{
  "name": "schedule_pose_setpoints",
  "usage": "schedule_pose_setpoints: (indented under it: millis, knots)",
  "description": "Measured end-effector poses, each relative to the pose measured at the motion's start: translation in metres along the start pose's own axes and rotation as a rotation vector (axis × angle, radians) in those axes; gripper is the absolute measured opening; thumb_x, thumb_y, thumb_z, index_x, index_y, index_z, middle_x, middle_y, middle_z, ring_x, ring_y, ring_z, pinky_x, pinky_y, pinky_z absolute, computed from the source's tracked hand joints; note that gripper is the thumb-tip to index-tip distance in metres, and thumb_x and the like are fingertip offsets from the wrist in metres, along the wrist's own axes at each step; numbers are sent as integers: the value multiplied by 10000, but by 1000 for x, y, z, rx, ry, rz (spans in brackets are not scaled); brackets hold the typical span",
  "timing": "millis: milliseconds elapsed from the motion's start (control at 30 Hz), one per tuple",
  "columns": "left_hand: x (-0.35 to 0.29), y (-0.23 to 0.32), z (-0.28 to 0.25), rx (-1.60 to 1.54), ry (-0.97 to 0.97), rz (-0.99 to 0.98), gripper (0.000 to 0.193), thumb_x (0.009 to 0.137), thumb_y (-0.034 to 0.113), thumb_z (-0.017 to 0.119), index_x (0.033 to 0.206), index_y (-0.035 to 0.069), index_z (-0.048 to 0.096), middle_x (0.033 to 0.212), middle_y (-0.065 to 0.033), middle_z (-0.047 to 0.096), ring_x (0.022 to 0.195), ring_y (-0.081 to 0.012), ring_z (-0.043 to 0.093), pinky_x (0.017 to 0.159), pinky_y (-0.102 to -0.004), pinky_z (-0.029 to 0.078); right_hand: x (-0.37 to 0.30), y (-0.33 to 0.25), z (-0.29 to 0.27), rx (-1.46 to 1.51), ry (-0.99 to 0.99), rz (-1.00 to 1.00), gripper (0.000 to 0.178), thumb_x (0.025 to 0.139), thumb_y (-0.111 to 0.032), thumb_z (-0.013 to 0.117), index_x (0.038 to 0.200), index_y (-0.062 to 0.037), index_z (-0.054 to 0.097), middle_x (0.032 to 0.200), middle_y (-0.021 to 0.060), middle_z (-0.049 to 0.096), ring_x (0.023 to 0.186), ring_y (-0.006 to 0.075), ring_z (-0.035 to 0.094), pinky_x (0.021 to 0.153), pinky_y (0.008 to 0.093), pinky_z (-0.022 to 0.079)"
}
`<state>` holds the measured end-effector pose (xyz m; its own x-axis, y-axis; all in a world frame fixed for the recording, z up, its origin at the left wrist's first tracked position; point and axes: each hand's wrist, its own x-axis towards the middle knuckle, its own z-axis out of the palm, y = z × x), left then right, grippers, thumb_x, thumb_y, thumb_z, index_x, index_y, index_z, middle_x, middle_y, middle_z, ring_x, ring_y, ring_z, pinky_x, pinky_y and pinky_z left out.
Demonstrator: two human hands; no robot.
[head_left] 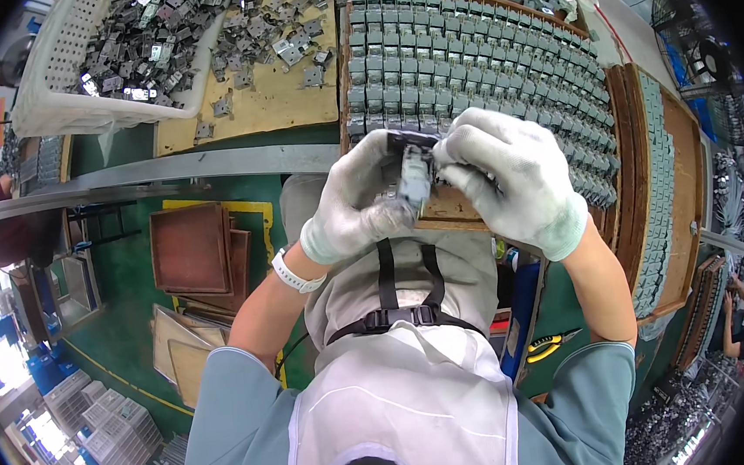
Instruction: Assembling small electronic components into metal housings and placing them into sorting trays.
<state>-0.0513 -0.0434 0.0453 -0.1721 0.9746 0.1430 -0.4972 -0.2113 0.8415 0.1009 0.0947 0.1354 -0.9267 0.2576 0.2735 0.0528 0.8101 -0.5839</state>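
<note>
One grey metal part (416, 177) sits at one o'clock from the middle of my view, over the near side of a wooden tray (449, 207). The white-gloved left hand (353, 197) clamps it between thumb and fingers. The right hand (512, 178) bunches its fingertips at the part's right side, though I cannot tell whether they grip. Any lettering on it is too blurred to read. Grey pieces (464, 68) stand in rows; a white basket (45, 94) of loose metal parts stands at ten o'clock.
</note>
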Motion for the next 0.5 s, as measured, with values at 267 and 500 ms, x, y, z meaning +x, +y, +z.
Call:
schedule_pose_setpoints:
  millis: [267,500]
  knots:
    - [5,9,-17,-45,-26,-47,827,784,420,812,1335,-64,432,1132,-104,608,1004,-157,607,887,-300,512,3,1,-4,-89,90,-87,196,739,-14,723,928,-43,677,865,103,639,765,292,649,648,364,520]
    - [-3,-15,-33,-505,-13,-21,788,821,409,709,1408,-29,418,1333,-242,545,1201,-370,583,926,-516,562,-1,-4,-2,-180,18,-140,185,758,-67,738,940,-53,707,859,77,635,750,260,645,615,349,519]
